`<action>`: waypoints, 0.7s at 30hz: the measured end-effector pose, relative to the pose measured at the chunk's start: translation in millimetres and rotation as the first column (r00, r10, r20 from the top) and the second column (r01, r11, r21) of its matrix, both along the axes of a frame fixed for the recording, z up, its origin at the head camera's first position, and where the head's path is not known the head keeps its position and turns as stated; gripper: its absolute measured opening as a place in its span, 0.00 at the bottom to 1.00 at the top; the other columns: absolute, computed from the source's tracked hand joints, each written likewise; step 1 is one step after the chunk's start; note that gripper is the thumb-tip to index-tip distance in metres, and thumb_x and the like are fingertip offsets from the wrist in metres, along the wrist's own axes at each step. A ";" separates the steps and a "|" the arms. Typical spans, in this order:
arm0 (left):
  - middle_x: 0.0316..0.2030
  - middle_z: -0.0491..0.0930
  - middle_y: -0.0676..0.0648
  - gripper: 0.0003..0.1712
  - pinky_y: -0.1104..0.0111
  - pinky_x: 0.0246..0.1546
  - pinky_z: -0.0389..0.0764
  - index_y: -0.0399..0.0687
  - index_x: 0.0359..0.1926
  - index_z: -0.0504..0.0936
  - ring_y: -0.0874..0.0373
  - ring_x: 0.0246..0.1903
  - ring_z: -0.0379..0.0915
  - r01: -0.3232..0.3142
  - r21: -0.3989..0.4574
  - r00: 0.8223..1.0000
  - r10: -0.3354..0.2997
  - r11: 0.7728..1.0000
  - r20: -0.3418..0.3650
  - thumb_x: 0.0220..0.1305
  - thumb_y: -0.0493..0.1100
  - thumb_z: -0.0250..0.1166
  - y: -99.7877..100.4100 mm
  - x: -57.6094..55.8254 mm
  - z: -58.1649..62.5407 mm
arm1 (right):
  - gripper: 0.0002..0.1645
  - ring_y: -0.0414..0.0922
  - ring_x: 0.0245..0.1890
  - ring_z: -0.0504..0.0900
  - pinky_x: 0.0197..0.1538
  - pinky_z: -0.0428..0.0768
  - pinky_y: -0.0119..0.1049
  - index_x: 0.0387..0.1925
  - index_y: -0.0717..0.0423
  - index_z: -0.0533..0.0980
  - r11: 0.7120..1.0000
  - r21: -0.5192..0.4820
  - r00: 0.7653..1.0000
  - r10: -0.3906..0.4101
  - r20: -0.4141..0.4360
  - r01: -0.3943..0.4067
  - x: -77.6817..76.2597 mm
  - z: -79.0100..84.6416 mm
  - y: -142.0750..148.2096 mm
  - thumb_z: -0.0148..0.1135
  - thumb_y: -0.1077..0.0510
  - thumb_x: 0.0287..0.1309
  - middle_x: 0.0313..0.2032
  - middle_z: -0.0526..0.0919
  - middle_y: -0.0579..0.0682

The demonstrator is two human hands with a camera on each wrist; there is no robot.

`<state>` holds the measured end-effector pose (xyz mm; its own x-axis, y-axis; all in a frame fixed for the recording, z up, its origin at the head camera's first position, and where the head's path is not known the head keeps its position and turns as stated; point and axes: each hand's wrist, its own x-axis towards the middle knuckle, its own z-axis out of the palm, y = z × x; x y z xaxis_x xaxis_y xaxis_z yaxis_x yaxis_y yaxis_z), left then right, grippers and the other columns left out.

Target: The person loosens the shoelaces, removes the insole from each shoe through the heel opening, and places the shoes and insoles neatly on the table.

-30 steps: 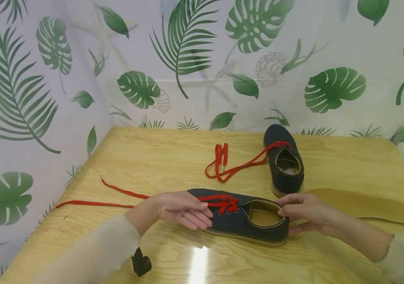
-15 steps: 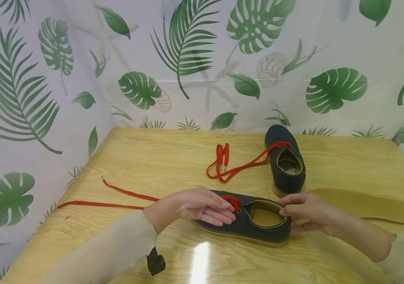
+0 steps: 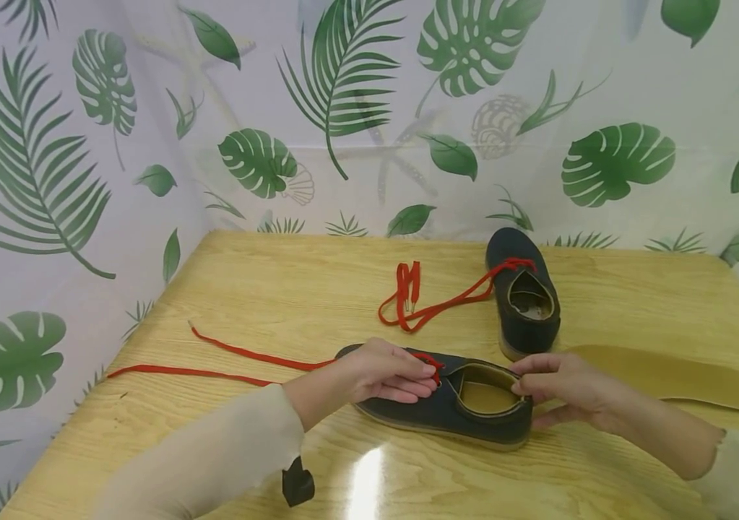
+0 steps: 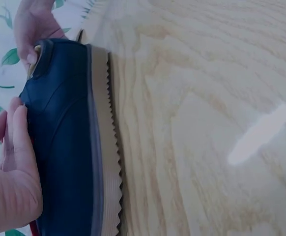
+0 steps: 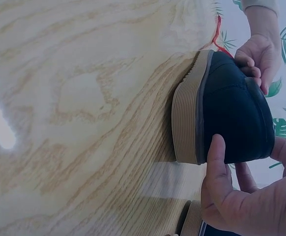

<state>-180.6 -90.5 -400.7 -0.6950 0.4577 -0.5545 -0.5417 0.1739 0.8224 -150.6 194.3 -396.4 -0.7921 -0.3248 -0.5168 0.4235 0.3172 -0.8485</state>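
Note:
A dark navy shoe (image 3: 408, 415) with red laces (image 3: 430, 359) lies on the wooden table, its toe to the left and its opening to the right. My right hand (image 3: 560, 390) grips this shoe by the heel, with the fingers around the back rim of the collar. Over the lacing rests my left hand (image 3: 391, 372), fingers nearly straight and hiding most of the laces. In the left wrist view the left fingers (image 4: 21, 140) lie along the top of the upper, the thumb apart from them. A tan lining shows inside the opening.
A second navy shoe (image 3: 528, 328) stands behind, its red lace (image 3: 434, 312) trailing left on the table (image 3: 278, 282). To the right lies a tan insole (image 3: 688, 375). Two loose lace ends (image 3: 213, 373) of the nearer shoe stretch left. A leaf-patterned cloth (image 3: 369, 188) backs the table.
My left hand has moved right along the shoe from its front part to the lacing, its fingers now bent slightly more. My right hand has stayed at the heel.

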 end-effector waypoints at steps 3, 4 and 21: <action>0.35 0.86 0.41 0.10 0.68 0.34 0.84 0.36 0.41 0.85 0.60 0.27 0.83 -0.028 -0.021 0.999 0.027 0.999 -0.035 0.61 0.37 0.64 3.4 2.3 -2.2 | 0.22 0.45 0.36 0.77 0.40 0.83 0.46 0.54 0.63 0.73 1.000 0.001 1.000 0.001 -0.007 -0.001 -0.2 -0.5 -0.3 0.58 0.60 0.58 0.37 0.77 0.48; 0.35 0.86 0.42 0.10 0.68 0.33 0.84 0.36 0.41 0.85 0.61 0.27 0.83 -0.034 -0.028 0.998 0.032 0.999 -0.047 0.61 0.37 0.64 4.3 3.1 -3.0 | 0.23 0.45 0.36 0.77 0.40 0.83 0.46 0.54 0.63 0.72 1.000 0.000 1.000 0.002 -0.009 -0.002 -0.1 -0.7 -0.2 0.58 0.60 0.58 0.37 0.77 0.48; 0.30 0.85 0.39 0.10 0.63 0.34 0.84 0.30 0.38 0.82 0.57 0.27 0.84 -0.020 0.109 0.957 0.051 0.994 -0.287 0.60 0.36 0.64 -2.4 18.2 -23.1 | 0.19 0.45 0.36 0.77 0.40 0.83 0.46 0.51 0.60 0.75 1.000 -0.003 1.000 -0.006 -0.005 0.006 -0.1 -1.8 0.6 0.59 0.60 0.57 0.36 0.77 0.47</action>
<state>-162.4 -93.0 -423.8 -0.8352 0.4742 -0.2785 -0.2828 0.0639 0.9570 -150.6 194.9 -398.1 -0.7969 -0.3212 -0.5116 0.4209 0.3123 -0.8516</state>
